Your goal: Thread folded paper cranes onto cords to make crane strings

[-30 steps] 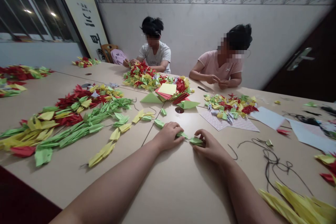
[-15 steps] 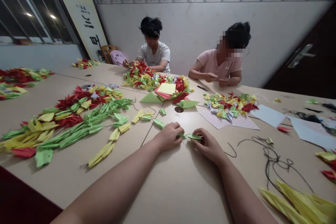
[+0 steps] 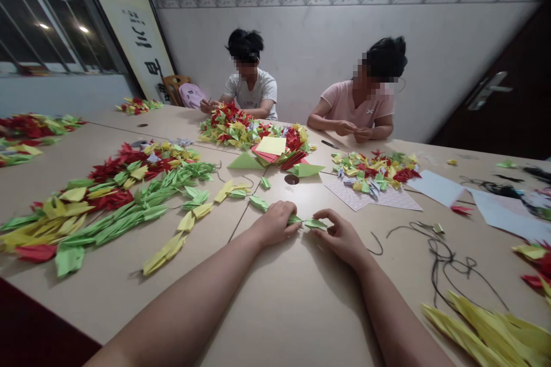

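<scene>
My left hand [image 3: 279, 221] rests near the middle of the table, its fingers closed around a small green folded-paper piece [image 3: 294, 219]. Between thumb and fingers my right hand [image 3: 342, 238] pinches another green folded-paper piece [image 3: 317, 224]. A thin dark cord shows at the small gap between the two pieces. To the left, a chain of yellow folded-paper pieces [image 3: 186, 221] and green ones curves over the tabletop and runs up to my left hand. Both palms are hidden from view.
Long green paper strands [image 3: 129, 212] lie at left. A paper stack [image 3: 271, 146] and a coloured heap [image 3: 228, 126] stand ahead. Black cord [image 3: 445, 261] and yellow paper pieces [image 3: 486, 332] lie at right. Two people sit across the table [image 3: 267, 298], hands at small pieces.
The green piece in my right hand has come slightly closer to my left hand, narrowing the gap. The view has shifted a little; the rest looks the same.
</scene>
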A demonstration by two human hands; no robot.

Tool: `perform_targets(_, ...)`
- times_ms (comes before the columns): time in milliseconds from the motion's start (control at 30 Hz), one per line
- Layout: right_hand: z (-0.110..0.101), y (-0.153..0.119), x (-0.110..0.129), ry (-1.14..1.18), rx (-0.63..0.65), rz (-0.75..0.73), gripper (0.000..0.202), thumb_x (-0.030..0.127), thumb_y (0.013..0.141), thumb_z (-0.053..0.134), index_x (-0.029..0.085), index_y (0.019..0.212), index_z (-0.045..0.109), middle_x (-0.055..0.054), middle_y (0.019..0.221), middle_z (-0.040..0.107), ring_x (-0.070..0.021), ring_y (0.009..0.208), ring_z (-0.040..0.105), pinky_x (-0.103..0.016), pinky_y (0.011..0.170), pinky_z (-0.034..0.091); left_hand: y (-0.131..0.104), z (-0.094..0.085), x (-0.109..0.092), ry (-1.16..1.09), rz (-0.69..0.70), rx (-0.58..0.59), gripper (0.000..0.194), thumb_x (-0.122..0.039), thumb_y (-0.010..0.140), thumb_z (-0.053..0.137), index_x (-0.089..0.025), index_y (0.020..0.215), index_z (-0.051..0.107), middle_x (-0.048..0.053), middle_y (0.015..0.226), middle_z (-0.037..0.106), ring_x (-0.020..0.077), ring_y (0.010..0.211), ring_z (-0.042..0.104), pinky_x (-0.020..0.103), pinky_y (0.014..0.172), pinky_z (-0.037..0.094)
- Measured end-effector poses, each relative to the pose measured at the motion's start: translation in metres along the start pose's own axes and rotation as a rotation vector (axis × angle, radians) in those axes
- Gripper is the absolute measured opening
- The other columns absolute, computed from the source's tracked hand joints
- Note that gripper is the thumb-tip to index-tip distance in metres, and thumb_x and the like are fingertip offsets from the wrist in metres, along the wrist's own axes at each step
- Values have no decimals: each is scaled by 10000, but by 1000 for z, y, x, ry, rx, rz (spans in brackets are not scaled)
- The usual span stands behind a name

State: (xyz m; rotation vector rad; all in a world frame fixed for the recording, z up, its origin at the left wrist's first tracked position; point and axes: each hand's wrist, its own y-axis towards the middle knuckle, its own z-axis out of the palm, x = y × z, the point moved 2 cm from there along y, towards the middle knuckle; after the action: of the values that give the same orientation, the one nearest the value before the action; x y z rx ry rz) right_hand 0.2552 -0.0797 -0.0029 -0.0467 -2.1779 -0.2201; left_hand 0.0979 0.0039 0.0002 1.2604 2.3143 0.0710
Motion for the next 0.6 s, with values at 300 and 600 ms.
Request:
perform_targets(300,3,2,1,-83,-94,-48,248,389,693,581,202,856,580,-9,809,631,-79,467,440,-221,479,379,2,-2,2,-28,19,9,149,-145,781,379,-172,902,462,49,892,540,182,865,469,310,806,391)
perform_targets(600,8,4,14,-153,-199,-351,162,349,767,546,208,750,624,-41,798,632,-144,721,581,-251,662,454,0,-2,3,-50,76,9,213,-146,814,372,-170,992,486,53,991,561,177,945,477,316,872,364)
